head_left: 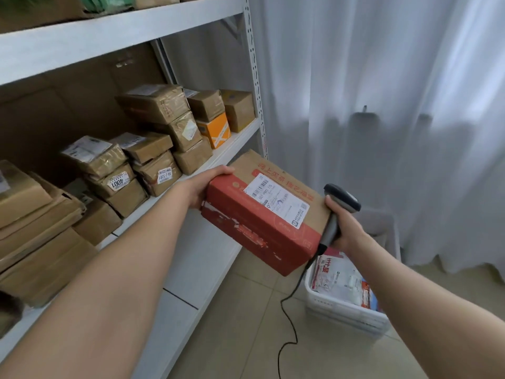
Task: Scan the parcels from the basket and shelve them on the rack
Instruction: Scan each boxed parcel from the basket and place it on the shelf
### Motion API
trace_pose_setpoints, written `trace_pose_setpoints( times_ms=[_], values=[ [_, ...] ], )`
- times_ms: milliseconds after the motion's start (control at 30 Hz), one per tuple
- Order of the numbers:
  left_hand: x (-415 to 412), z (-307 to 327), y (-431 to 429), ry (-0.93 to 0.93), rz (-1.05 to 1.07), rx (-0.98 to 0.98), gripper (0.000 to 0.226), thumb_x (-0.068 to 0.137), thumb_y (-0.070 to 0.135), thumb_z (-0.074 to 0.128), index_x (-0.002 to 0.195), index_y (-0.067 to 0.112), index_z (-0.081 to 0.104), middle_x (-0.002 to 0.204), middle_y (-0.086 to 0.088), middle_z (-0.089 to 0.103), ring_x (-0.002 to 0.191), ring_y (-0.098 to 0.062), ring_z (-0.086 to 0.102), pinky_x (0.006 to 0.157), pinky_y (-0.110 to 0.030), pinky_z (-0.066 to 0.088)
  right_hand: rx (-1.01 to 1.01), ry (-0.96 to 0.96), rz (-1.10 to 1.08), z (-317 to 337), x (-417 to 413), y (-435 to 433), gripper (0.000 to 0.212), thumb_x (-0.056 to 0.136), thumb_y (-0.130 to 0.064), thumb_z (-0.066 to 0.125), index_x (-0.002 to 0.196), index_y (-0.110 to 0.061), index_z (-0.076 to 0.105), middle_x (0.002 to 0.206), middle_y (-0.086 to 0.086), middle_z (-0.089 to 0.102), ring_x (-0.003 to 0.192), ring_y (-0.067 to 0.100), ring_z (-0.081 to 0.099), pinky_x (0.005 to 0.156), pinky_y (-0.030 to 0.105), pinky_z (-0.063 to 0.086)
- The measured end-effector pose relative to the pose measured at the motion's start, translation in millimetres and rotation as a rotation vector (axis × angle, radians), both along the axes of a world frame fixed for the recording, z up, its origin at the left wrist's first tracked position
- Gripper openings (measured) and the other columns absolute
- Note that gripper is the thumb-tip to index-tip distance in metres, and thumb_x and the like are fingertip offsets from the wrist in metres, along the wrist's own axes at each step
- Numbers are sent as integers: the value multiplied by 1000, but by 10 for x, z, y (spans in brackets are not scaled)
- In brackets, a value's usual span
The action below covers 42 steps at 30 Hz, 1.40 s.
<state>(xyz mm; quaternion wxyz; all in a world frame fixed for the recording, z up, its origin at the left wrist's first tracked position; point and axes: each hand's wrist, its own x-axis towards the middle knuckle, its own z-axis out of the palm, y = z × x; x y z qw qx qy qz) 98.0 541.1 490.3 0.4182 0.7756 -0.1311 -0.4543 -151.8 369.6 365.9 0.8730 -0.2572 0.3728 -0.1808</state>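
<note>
My left hand grips the left end of a red and brown cardboard parcel, held in the air in front of the rack. A white shipping label with a barcode faces up on the parcel's top. My right hand holds a grey handheld barcode scanner by its handle at the parcel's right end, with its dark head just above the box corner. The white basket stands on the floor at the lower right, with several bagged parcels inside.
The rack's middle shelf carries several brown cardboard parcels in stacks, plus an orange box. The scanner's black cable trails down across the tiled floor. A white curtain hangs to the right of the rack.
</note>
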Motion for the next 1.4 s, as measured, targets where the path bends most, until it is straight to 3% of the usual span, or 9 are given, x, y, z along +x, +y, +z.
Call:
trace_pose_setpoints(
  times_ms=[100,233,367,467,700,967,1067,1267,1400],
  values=[
    [9,45,-54,24,13,-61,59,73,69,61,99,17,64,84,-10,74,73,-26,72,59,-35,58,65,23,-43,-71,6,112,42,76,-31,79,112,-13,66,100,9,75,85,26,74,75,43,57],
    [17,-92,-190,-187,298,-288,54,83,62,52,115,19,64,119,-7,59,109,-25,57,86,-37,49,153,27,-112,-142,14,202,46,77,-29,78,118,-14,64,108,8,74,95,27,71,76,44,56],
    [-121,-206,-269,-394,555,-425,35,82,50,53,91,18,67,104,-5,68,96,-22,63,89,-41,51,211,13,-114,-165,22,269,37,79,-29,77,111,-12,65,95,11,76,81,30,74,65,43,58],
    [-219,-207,-336,-224,626,-469,47,71,64,50,83,21,65,95,-4,70,93,-23,66,87,-42,52,214,-10,-119,-172,35,281,35,81,-28,75,110,-11,65,98,12,75,83,30,74,66,45,58],
    [-340,-204,-454,-76,511,-582,112,44,93,46,136,28,49,134,-8,54,116,-29,58,99,-51,47,195,-52,-179,-26,39,256,22,84,-19,74,101,-12,63,88,11,76,78,28,73,66,46,58],
    [-589,-281,-425,-117,158,-532,99,70,72,53,150,30,11,131,4,52,111,-16,55,86,-38,49,121,-65,-197,176,99,270,35,81,-15,77,110,-11,58,88,13,74,78,32,72,88,56,54],
    [-643,-238,-401,-155,10,-411,93,66,70,58,145,35,23,115,11,59,102,-12,59,66,-31,46,95,-46,-222,257,118,300,43,79,-15,78,117,-12,57,97,13,72,87,31,70,83,53,56],
    [-572,-340,-204,-45,-39,-150,69,70,60,71,126,38,38,116,-1,61,108,-26,56,88,-63,46,-11,28,-237,359,143,300,47,78,-14,80,118,-14,55,108,14,71,95,33,69,81,52,57],
    [-573,-462,-147,-29,113,-236,59,76,46,69,129,37,43,112,-4,64,97,-22,59,85,-52,49,-246,181,-140,383,156,304,28,83,-25,76,100,-15,57,98,9,67,95,28,65,93,50,53]
  ],
)
